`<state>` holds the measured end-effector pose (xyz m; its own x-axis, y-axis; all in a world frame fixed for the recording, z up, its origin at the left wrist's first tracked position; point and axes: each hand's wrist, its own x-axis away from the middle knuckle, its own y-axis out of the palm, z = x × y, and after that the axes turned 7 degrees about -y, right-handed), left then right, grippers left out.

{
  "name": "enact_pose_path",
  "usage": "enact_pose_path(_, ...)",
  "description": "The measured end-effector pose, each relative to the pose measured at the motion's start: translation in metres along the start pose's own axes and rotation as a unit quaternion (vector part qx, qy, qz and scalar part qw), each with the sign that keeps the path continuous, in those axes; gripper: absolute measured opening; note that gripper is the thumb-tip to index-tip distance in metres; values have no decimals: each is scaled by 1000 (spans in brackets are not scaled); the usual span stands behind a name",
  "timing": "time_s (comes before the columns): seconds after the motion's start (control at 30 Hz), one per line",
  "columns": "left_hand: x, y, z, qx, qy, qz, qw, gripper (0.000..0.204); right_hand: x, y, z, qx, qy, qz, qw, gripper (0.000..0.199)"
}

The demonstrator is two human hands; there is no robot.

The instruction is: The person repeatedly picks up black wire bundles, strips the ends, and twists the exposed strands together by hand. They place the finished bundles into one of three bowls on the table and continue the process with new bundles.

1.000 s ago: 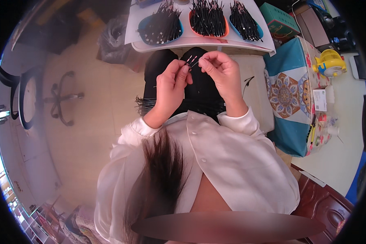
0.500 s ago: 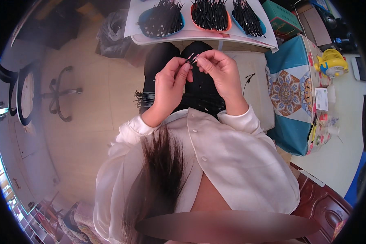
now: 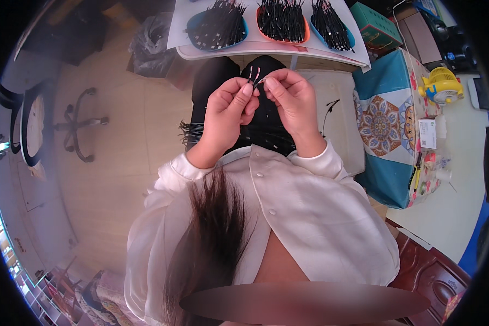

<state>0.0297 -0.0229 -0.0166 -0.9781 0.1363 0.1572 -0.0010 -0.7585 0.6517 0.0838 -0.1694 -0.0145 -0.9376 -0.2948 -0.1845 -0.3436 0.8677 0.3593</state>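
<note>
My left hand (image 3: 228,108) and my right hand (image 3: 290,100) meet in front of my chest, above my lap in black trousers. Between their fingertips they pinch a small bundle of thin black wires with pale pink tips (image 3: 254,75), held upright. A bunch of black wires (image 3: 189,133) lies across my left thigh. On the white tray (image 3: 201,51) ahead stand three shallow bowls heaped with black wires: a blue bowl (image 3: 217,27) on the left, an orange bowl (image 3: 282,22) in the middle and another blue bowl (image 3: 331,24) on the right.
A box with a patterned blue cloth (image 3: 391,125) stands to my right, with a yellow toy (image 3: 443,87) beyond it. A black swivel-chair base (image 3: 79,125) sits on the wooden floor to my left. A grey plastic bag (image 3: 152,41) lies by the tray.
Both hands have stayed together on the small wire bundle, the fingers shifting slightly. The view has tilted a little so the tray sits higher in the picture.
</note>
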Motion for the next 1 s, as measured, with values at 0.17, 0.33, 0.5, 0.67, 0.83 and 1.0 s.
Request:
enact_pose_path(0.17,-2,3,-2,-3,30,30,999,14,7,11,8,-54,-16,37,998,11)
enact_pose_path(0.33,-3,4,-6,-162,120,97,975,12,12,16,6,-10,-36,14,999,12)
enact_pose_path(0.5,-1,-2,-1,-101,103,53,988,14,-2,0,-2,-24,-8,-43,999,23)
enact_pose_path(0.67,4,-2,5,-52,20,20,998,15,-22,-17,-11,5,33,-50,998,20)
enact_pose_path(0.83,7,0,9,-11,-32,11,999,15,-32,-20,-26,52,38,-177,982,18)
enact_pose_path(1.0,9,-3,10,20,-62,23,998,13,-34,-16,-30,71,53,-209,974,14)
